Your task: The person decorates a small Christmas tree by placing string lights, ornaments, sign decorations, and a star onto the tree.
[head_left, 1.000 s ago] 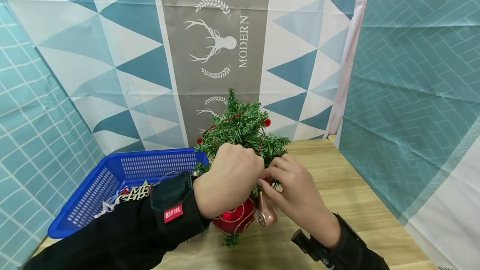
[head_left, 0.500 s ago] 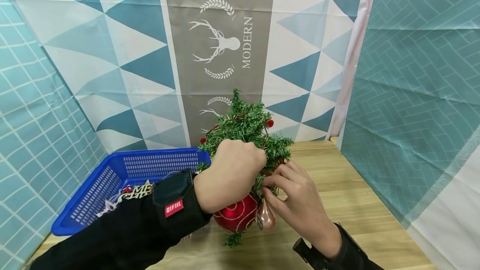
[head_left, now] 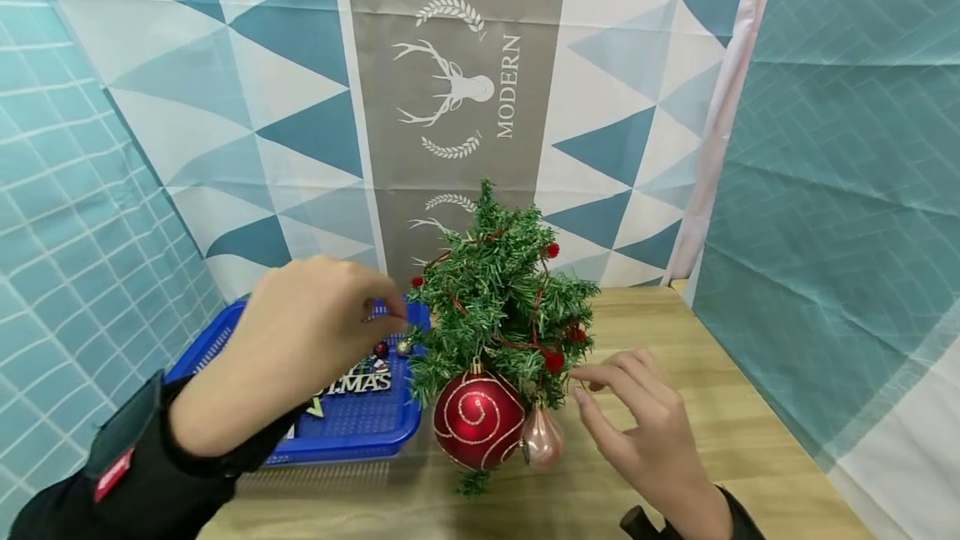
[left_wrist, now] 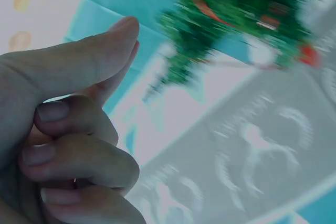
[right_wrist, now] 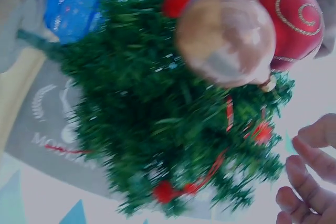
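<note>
A small green Christmas tree [head_left: 502, 290] stands on the table, strung with a red cord and red pom-poms [head_left: 553, 361]. Low on its front hang a red bauble [head_left: 480, 422] with glittery swirls and a shiny pink teardrop-shaped ornament [head_left: 543, 438]. My left hand [head_left: 311, 340] is above the blue basket, left of the tree; in the left wrist view its fingers [left_wrist: 79, 169] are curled, the thumb lies along the index finger, and nothing shows between them. Just right of the pink ornament, my right hand [head_left: 645, 423] has loosely bent, parted fingers and holds nothing.
The blue basket [head_left: 375, 440] at left contains a lettered "MAS" ornament [head_left: 366, 382] and small baubles; my left hand covers part of it. Wooden table [head_left: 720, 407] surface extends to the right. Patterned curtains [head_left: 450, 107] hang behind and at both sides.
My left hand has left the tree's front and moved left over the basket, uncovering the red bauble. My right hand has drawn back slightly rightward from the pink ornament, which hangs by itself.
</note>
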{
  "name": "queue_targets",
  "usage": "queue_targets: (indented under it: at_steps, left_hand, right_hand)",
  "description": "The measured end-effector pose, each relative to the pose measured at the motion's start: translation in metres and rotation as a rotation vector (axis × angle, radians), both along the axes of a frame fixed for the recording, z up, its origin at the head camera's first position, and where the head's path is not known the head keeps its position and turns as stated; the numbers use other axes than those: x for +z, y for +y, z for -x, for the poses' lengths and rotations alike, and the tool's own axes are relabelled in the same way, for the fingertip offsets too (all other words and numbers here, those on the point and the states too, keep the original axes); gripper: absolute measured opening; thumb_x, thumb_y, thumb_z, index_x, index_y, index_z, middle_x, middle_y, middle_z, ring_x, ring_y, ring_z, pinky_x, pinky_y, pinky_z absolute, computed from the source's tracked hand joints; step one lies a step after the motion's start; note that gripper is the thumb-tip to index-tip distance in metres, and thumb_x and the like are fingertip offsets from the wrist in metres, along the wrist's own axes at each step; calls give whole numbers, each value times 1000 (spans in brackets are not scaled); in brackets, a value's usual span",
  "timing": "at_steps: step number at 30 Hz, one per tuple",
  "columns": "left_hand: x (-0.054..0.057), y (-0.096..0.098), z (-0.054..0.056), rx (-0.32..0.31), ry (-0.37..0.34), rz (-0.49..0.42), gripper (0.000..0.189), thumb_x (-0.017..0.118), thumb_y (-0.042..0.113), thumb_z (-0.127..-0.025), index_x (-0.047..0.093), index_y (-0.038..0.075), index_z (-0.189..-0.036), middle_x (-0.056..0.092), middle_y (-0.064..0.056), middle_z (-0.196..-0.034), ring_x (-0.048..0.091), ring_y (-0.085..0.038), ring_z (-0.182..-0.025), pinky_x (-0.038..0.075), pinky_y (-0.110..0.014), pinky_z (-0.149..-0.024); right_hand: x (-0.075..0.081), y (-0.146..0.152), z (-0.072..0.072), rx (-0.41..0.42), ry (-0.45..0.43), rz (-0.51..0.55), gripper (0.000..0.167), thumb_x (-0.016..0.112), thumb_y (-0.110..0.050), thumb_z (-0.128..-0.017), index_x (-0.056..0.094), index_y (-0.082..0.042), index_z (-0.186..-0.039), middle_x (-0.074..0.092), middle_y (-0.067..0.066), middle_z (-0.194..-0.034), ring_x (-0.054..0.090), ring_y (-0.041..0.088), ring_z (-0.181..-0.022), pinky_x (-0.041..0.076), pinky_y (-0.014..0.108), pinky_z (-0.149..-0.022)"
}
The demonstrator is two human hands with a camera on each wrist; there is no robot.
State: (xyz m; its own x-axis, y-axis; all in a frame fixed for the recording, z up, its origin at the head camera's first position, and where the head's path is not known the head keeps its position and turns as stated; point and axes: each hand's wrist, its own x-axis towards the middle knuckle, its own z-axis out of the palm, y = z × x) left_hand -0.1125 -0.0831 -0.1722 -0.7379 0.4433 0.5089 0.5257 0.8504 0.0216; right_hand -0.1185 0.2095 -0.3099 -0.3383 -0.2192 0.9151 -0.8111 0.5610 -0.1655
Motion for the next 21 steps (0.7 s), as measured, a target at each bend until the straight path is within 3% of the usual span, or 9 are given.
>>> queue_targets:
  at_steps: [3, 8, 15, 21]
  left_hand:
    - [-11, -28, 4, 66, -76, -19, 12, 80, 18, -77, 71, 27, -76, 54, 13, -64, 44, -5, -54, 33, -28, -45]
    - [-40, -71, 26, 179, -222, -26, 7, 76, 18, -81, 72, 23, -78, 58, 9, -70, 45, -8, -53, 32, -30, -45]
    - [-80, -131, 64, 267, -384, -35, 10, 72, 13, -83, 69, 17, -74, 59, 4, -73, 47, -13, -57, 31, -35, -53]
    - [-104, -164, 86, 338, -527, -60, 12, 71, 12, -83, 66, 14, -72, 58, 1, -71, 51, -18, -63, 37, -41, -63]
  right_hand:
    - [-11, 9, -1, 42, 14, 58, 28, 55, -28, -97, 71, -5, -92, 62, -2, -81, 50, 13, -79, 38, 19, -76]
    - [-28, 21, 1, 81, 65, 93, 28, 56, -23, -96, 70, 0, -89, 62, 2, -77, 48, 15, -77, 35, 18, -77]
    - [-55, 38, 5, 95, 66, 25, 28, 54, -22, -98, 69, -1, -87, 62, 0, -79, 50, 12, -73, 38, 17, -72]
    - [-80, 51, 9, 92, -2, -59, 25, 52, -25, -99, 70, -9, -92, 61, -6, -82, 50, 8, -75, 40, 16, -69]
